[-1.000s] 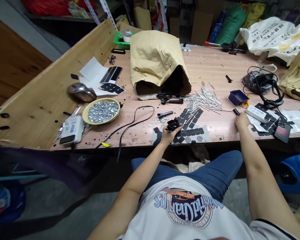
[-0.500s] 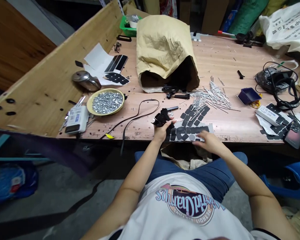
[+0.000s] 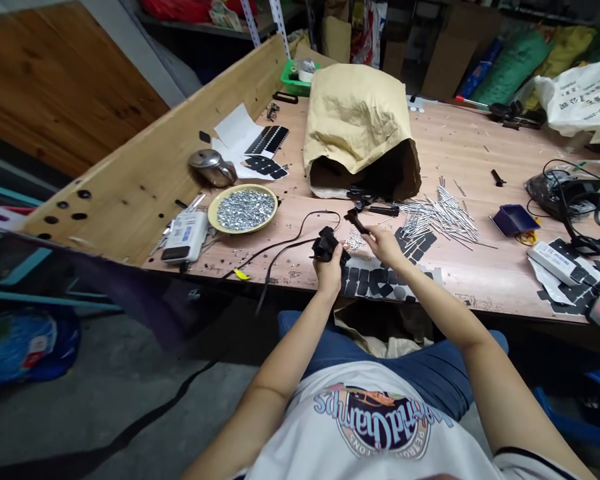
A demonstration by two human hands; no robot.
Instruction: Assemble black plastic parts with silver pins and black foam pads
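Observation:
My left hand (image 3: 330,267) is closed around a black plastic part (image 3: 324,244), held just above the near edge of the wooden table (image 3: 480,280). Beside it my right hand (image 3: 384,245) pinches a short black rod-like piece (image 3: 355,219), lifted over a small scatter of tiny metal bits (image 3: 354,239). Under both hands lies a white sheet of black adhesive pads (image 3: 380,280). A pile of thin metal pins (image 3: 443,215) spreads to the right of my right hand.
A tan paper sack (image 3: 357,120) lies open with black parts (image 3: 363,195) at its mouth. A yellow dish of metal bits (image 3: 243,207), a white device (image 3: 185,235), a black cable (image 3: 285,243), a blue tray (image 3: 515,219) and a wooden side board (image 3: 170,160) surround the spot.
My right hand came in from the far right, crossed the pad sheet, and now holds a small black piece by the left hand. The left hand kept its black part, raising it slightly.

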